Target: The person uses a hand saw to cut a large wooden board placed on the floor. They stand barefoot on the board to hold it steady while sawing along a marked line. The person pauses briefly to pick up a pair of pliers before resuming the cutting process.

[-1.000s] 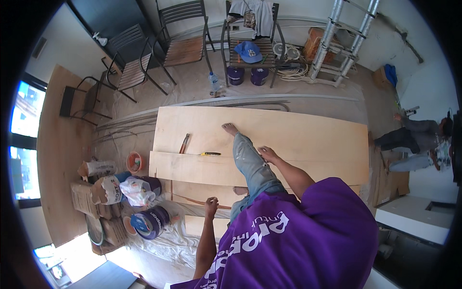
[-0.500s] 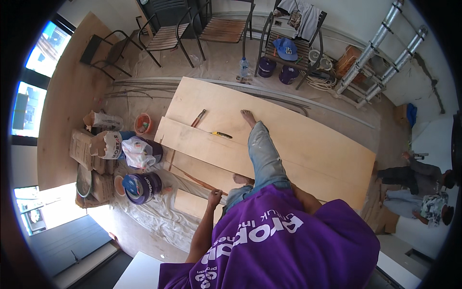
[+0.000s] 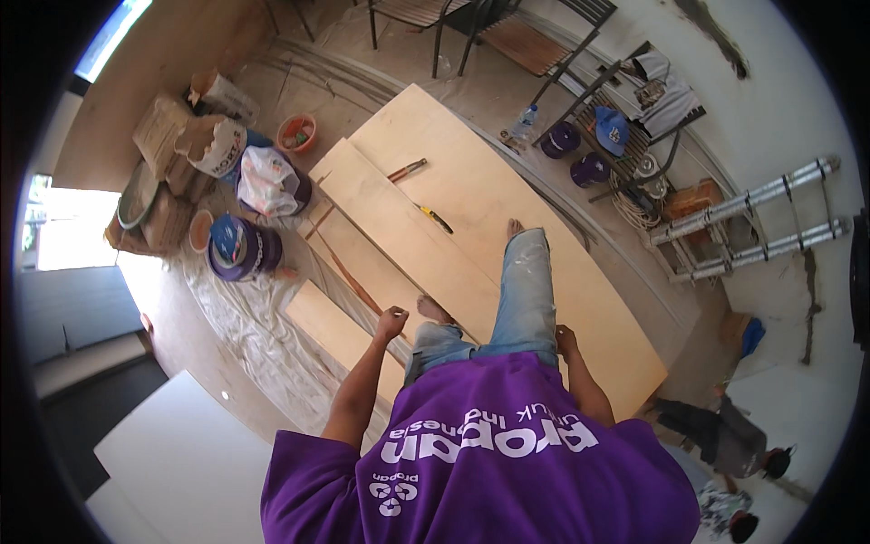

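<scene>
My left hand (image 3: 392,323) is closed in the air, left of my knee. A small pale bit shows at its fingertips, too small to name. My right hand (image 3: 565,340) hangs beside my right thigh; its fingers are partly hidden. My feet are on light plywood, one on a large sheet (image 3: 580,299). Over that sheet's left part lies a narrower plywood board (image 3: 408,236). A yellow-and-black utility knife (image 3: 435,218) and a slim red-handled tool (image 3: 407,170) lie on the plywood. A thin brown wood strip (image 3: 352,277) runs beside my left hand.
Purple buckets (image 3: 246,251), torn sacks (image 3: 210,145) and an orange basin (image 3: 296,133) stand at left. Crumpled plastic sheeting (image 3: 240,304) covers floor there. Chairs (image 3: 526,45) line the far side. A metal ladder (image 3: 752,218) is at right, with two people (image 3: 725,440) below it.
The view has turned, swinging the room clockwise. My right hand, hidden behind my body before, now shows beside my thigh. My left hand stays closed near the wood strip. My stance has shifted.
</scene>
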### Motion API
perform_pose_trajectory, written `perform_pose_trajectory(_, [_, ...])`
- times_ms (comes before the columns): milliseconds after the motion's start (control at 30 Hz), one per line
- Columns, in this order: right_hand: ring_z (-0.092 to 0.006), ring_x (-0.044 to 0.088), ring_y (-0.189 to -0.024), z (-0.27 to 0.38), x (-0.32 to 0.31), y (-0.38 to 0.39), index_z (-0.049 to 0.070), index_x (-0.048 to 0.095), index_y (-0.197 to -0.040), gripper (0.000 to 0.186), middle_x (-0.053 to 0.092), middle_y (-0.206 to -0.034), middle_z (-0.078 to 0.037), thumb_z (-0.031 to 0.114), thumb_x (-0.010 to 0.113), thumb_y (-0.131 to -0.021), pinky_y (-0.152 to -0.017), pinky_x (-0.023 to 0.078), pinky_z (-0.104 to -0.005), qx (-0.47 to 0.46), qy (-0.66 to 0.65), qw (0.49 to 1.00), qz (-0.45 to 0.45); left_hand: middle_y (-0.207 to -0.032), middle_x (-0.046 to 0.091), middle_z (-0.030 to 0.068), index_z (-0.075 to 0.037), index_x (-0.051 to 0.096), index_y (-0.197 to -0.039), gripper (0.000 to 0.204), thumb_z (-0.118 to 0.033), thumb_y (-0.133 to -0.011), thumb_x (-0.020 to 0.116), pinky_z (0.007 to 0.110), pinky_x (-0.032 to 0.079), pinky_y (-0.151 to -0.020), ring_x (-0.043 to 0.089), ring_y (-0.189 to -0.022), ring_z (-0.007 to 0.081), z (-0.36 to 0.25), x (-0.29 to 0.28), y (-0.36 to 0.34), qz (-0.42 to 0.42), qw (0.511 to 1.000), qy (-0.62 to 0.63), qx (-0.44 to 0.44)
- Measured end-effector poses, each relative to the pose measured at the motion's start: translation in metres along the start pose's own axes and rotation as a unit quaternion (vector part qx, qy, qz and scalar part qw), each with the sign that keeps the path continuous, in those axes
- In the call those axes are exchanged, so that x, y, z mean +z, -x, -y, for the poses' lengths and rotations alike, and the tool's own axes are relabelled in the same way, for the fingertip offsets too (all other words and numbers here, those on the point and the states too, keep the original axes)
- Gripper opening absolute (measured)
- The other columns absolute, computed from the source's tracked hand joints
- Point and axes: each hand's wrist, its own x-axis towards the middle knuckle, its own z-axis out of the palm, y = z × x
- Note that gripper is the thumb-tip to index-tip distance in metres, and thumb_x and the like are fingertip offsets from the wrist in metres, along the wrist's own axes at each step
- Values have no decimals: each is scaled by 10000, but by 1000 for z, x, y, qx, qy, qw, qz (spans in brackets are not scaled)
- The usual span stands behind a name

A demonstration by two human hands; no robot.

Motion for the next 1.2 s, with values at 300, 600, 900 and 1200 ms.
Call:
perform_pose_trajectory(300, [-250, 623, -920, 108, -41, -4, 63, 593, -1238, 542, 662, -1039, -116, 513, 450, -972, -804, 519, -378, 45, -35, 998, -7, -1041, 671, 254, -28, 683, -1023, 429, -409, -837, 618, 453, 504, -890, 636, -1015, 394, 59, 21, 57, 50, 990, -63, -113])
perform_pose_trajectory(600, [-360, 569, -1164, 131, -21, -29, 28, 582, -1247, 556, 617, -1226, -209, 492, 460, -967, -984, 437, -400, -49, 78, 992, -89, -1025, 679, 243, -34, 684, -1023, 417, -401, -834, 623, 436, 511, -883, 651, -995, 380, 5, 58, 7, 54, 997, -4, -53])
perform_pose_trajectory(900, [-351, 558, -1181, 182, 2, -49, 19, 590, -1237, 537, 607, -1240, -213, 459, 516, -938, -989, 432, -407, -83, 64, 988, -112, -922, 711, 196, -72, 693, -1026, 327, -339, -841, 647, 412, 544, -798, 692, -890, 334, -73, 4, -75, -59, 996, 28, 57])
perform_pose_trajectory(1200, [-366, 548, -1173, 171, 12, -95, -28, 554, -1254, 577, 582, -1262, -226, 451, 508, -936, -998, 420, -423, -94, -54, 991, -83, -923, 708, 208, -47, 676, -1055, 436, -419, -830, 639, 423, 519, -870, 674, -946, 350, -51, -34, -14, -66, 997, -12, -43])
